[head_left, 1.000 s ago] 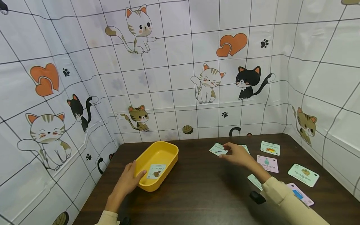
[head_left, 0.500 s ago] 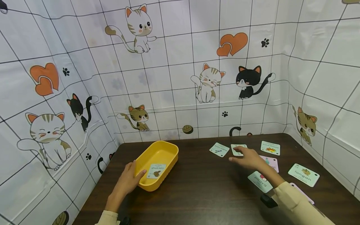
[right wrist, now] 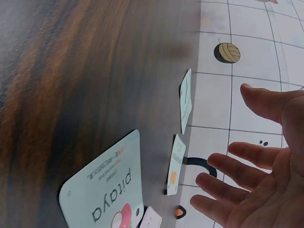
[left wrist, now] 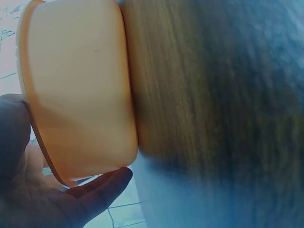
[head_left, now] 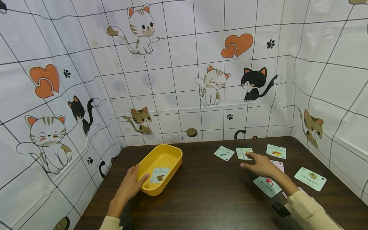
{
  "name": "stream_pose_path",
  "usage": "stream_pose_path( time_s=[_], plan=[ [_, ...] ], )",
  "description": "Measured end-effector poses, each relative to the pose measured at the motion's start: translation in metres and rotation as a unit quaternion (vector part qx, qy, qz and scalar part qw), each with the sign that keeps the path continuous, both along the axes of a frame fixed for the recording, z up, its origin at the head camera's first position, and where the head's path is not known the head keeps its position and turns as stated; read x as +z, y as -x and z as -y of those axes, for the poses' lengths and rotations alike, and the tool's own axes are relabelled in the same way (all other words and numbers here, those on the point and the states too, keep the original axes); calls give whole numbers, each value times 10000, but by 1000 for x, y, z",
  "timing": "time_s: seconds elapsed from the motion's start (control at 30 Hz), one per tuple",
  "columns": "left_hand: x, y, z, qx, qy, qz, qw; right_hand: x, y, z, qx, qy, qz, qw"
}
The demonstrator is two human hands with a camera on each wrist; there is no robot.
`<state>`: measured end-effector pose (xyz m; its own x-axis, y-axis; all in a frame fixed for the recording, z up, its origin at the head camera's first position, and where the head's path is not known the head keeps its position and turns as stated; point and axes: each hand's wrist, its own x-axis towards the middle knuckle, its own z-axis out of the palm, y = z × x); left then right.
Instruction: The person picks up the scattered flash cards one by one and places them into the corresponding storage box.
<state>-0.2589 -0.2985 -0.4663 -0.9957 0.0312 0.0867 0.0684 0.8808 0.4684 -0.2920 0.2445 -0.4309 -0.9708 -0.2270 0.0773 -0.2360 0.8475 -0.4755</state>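
Observation:
My left hand grips the near-left corner of a yellow plastic tray, thumb over the rim and fingers along the outer wall. The tray's side fills much of the left wrist view, its base on the table. Inside lies a flash card reading "coconut". My right hand hovers with spread fingers over the cards and holds nothing. Its fingertips overlap a green card with an orange fruit in the head view. Nearest below it lies the "pitaya" card; a pink card is partly hidden behind the hand.
Left of the fruit card lies another green card. Farther right are a card with an orange-red picture and the "longan" card. The forearm mostly covers a second pink card. A white cat-print curtain surrounds the dark wooden table.
My right hand has drawn back to the right from the leftmost green card, passing over the fruit card. More of the pitaya card now shows. My left hand and the tray have stayed put.

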Motion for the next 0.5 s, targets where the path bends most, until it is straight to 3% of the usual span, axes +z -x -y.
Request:
stream_pose_path(
  time_s=[0.5],
  plan=[
    [1, 0, 0, 86, -85, 99, 9999, 0, -7, -21, -317, 233, 137, 9991]
  ],
)
